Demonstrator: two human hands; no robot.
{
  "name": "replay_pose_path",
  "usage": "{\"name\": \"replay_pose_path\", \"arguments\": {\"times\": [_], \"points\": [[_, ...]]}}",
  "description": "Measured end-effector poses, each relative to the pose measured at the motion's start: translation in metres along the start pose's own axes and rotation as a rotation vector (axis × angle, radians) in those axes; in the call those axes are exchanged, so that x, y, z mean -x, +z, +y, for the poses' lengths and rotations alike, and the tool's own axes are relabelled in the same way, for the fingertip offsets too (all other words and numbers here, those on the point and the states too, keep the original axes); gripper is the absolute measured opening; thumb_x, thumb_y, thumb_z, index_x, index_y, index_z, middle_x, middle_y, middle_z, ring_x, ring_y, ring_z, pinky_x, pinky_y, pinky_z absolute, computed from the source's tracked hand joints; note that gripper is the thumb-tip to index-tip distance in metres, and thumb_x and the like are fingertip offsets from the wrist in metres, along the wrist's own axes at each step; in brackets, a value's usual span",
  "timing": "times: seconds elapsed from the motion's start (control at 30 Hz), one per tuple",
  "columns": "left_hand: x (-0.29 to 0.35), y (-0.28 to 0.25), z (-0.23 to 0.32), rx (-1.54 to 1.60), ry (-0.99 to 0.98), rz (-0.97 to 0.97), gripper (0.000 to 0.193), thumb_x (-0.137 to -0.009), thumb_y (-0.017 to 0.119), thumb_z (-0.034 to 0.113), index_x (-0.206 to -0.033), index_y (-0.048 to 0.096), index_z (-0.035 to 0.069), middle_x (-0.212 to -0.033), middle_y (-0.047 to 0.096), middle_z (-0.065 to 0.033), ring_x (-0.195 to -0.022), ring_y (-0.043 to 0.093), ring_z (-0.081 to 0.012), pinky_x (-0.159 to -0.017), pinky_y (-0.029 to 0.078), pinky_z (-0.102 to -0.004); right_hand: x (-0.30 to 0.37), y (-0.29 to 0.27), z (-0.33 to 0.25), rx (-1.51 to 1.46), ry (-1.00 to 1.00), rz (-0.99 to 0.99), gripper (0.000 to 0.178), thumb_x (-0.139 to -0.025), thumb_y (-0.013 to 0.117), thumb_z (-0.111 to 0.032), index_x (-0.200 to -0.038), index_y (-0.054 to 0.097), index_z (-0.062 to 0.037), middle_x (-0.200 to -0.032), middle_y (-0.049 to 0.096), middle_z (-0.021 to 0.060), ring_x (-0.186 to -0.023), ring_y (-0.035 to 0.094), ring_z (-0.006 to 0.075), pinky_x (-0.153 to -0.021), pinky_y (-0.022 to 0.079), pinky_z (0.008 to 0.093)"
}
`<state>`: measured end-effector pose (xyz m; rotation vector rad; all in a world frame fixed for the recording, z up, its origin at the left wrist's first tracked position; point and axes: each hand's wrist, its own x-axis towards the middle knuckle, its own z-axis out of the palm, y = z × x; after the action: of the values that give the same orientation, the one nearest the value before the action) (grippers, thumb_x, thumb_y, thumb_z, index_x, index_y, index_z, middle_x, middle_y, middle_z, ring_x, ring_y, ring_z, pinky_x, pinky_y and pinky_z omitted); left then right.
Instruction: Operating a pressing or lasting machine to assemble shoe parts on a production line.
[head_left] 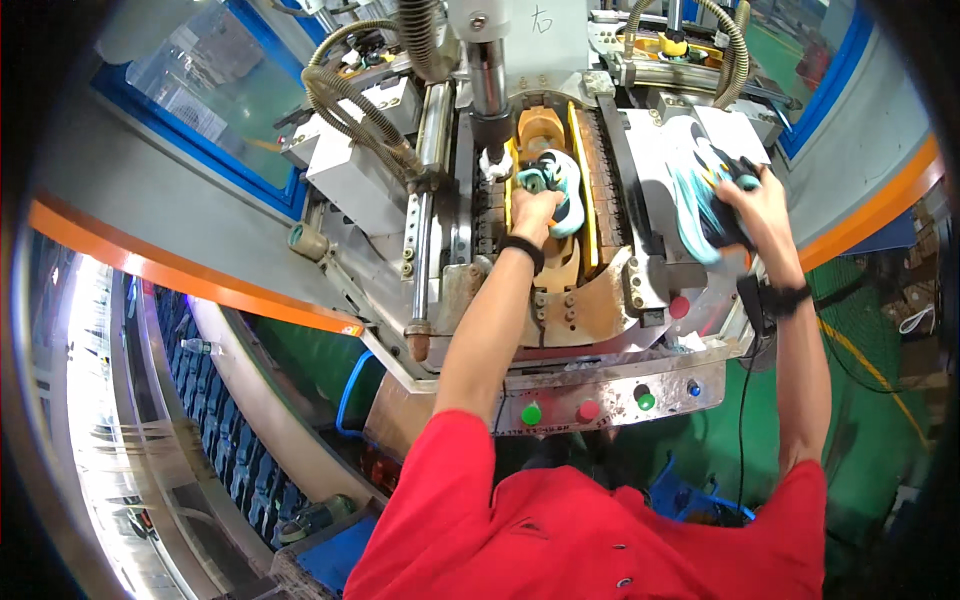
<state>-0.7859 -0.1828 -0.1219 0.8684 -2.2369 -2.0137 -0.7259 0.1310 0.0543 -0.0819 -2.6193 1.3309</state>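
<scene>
My left hand (pixel 534 212) is closed on a light-blue and white sports shoe (pixel 570 195) in the middle of the machine. The shoe lies in a trough between two yellow side strips (pixel 583 170), with a brown metal block (pixel 541 128) behind it. Farther right, my right hand (pixel 762 208) grips a second shoe (pixel 690 205) of pale blue and white with dark parts. That one is over the machine's white right-hand side, slightly smeared by motion. Parts of both shoes are hidden behind my fingers.
A steel press rod (pixel 489 85) hangs just left of the trough. Ribbed hoses (pixel 350 115) curve at the upper left. In front runs a panel (pixel 670 391) with green and red buttons. Orange-edged guards (pixel 190 265) flank both sides, and a conveyor (pixel 215 400) lies at the left.
</scene>
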Motion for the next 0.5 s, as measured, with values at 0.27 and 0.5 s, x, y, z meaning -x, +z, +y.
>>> {"name": "replay_pose_path", "arguments": {"times": [0.27,0.5], "points": [[0.270,-0.148,0.054,0.524,-0.231,-0.383,0.033,-0.090,0.067,0.013,-0.118,0.058,-0.002,-0.106,0.067,-0.0070,-0.091,0.066,-0.0179,-0.077,0.056,-0.0371,-0.104,0.150,-0.047,0.357,-0.005,-0.430,0.062,-0.062,0.077,-0.036,-0.102,0.065,0.0090,-0.103,0.068,0.0233,-0.097,0.066,0.0318,-0.082,0.053,0.0381],[0.410,-0.244,0.008,0.421,-0.025,0.243,0.044,-0.085,0.064,0.005,-0.126,0.051,-0.005,-0.114,0.061,-0.0085,-0.102,0.059,-0.0157,-0.095,0.046,-0.0324,-0.083,0.298,-0.006,0.549,-0.105,-0.158,0.043,-0.076,0.064,-0.021,-0.109,0.054,0.0056,-0.103,0.068,0.0251,-0.098,0.068,0.0367,-0.083,0.055,0.0429]]}}
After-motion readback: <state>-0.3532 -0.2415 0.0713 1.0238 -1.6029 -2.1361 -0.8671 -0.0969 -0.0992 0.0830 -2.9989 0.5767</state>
